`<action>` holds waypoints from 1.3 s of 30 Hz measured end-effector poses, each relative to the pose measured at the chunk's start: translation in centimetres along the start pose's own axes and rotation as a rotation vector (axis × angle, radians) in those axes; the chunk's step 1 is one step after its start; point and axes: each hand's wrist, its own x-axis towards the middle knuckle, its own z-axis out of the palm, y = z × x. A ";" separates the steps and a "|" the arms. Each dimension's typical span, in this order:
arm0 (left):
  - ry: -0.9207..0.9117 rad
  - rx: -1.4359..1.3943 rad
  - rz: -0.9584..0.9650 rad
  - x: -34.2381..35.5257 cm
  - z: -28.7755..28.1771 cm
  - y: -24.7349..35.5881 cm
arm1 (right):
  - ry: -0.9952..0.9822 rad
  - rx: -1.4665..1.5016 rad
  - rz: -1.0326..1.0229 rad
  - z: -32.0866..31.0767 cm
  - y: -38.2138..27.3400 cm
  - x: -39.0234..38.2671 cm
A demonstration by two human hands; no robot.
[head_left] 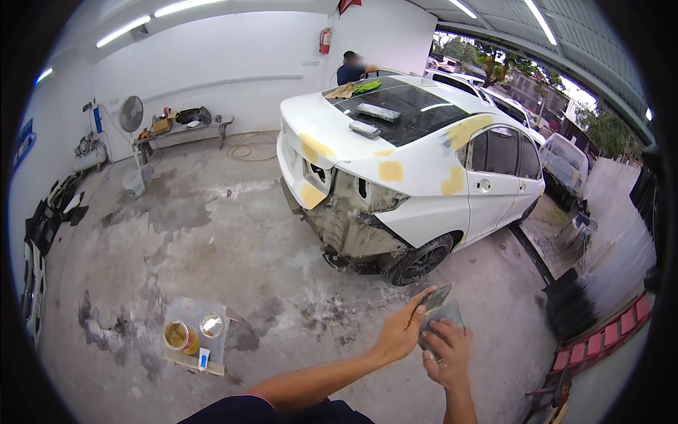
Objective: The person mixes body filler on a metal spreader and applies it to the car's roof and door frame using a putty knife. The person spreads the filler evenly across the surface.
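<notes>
My left hand [401, 328] is closed on a thin dark flat plate [437, 296], its thumb along the near face. My right hand [450, 351] grips a grey-green flat square plate [448, 312], fingers spread over its face. The two plates overlap in front of me, edges close together; whether they touch I cannot tell. They look like filler spreaders. Beyond them stands a white car [424, 184] with its rear bumper off and several yellow filler patches [390, 171] on its body.
A small stand [194, 311] at lower left holds a tub of yellowish paste [176, 335], a round lid [211, 325] and a white-blue tube [203, 359]. Sanding blocks [378, 112] lie on the car's rear glass. Another person [351, 69] works beyond the car. A red rack [600, 343] stands right.
</notes>
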 end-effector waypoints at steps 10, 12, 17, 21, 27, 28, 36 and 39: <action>0.460 -0.341 0.078 -1.6 -6.3 2.0 | 0.641 1.404 0.420 6.0 -0.7 -1.7; 0.595 -0.728 -0.261 -3.5 -4.6 -0.1 | 0.713 1.529 0.516 8.5 -2.1 -2.0; 0.663 -0.985 -0.463 -5.3 -2.8 -3.9 | 0.275 1.036 0.279 9.4 -2.5 -1.2; 0.611 -1.040 -0.411 -3.9 -3.9 -3.3 | 0.108 0.632 0.289 5.8 0.2 0.3; 0.591 -0.981 -0.439 -1.4 -2.4 -0.5 | 0.328 1.101 0.429 5.6 -1.9 -1.1; 0.604 -0.968 -0.348 -1.2 -2.5 -0.6 | 0.136 0.723 0.372 5.2 -2.0 -1.3; 0.399 -0.642 -0.291 -1.1 -2.4 -4.4 | -0.125 0.059 0.075 0.3 -0.1 3.4; 0.511 -0.691 -0.440 -1.5 -2.4 -4.7 | -0.372 0.109 -0.023 0.8 -2.1 4.8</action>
